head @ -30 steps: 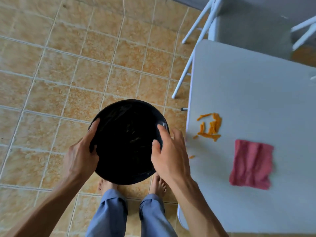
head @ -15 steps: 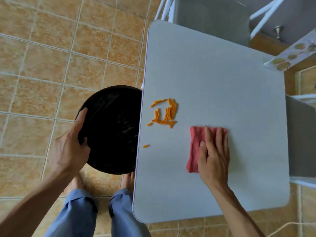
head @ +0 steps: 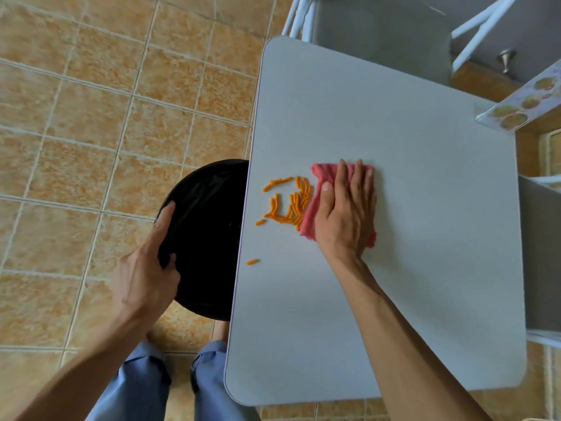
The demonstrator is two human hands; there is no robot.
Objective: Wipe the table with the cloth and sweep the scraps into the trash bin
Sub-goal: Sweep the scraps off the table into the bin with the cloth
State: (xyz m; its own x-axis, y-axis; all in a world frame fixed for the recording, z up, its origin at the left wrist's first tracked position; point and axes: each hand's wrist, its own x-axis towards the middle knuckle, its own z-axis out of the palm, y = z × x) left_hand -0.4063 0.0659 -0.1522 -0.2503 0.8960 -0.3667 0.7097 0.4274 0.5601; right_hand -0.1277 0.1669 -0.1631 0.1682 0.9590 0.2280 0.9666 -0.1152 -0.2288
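Observation:
My right hand (head: 346, 214) lies flat, fingers spread, pressing a pink cloth (head: 312, 214) onto the pale grey table (head: 394, 284). The cloth's left edge touches a pile of orange scraps (head: 290, 203) near the table's left edge. One stray scrap (head: 252, 262) lies closer to me by that edge. My left hand (head: 145, 275) grips the rim of a round black trash bin (head: 209, 238), which sits partly tucked under the table's left edge, beside the scraps.
Tan tiled floor (head: 91, 117) spreads to the left. A white-framed chair (head: 379, 31) stands past the table's far side, and a patterned shelf edge (head: 522, 101) juts in at the right. My legs in blue trousers (head: 209, 384) and bare feet are below the bin.
My right hand left the bin, landed on the cloth and slid it left up against the scraps. The bin came in under the table edge, held by my left hand alone.

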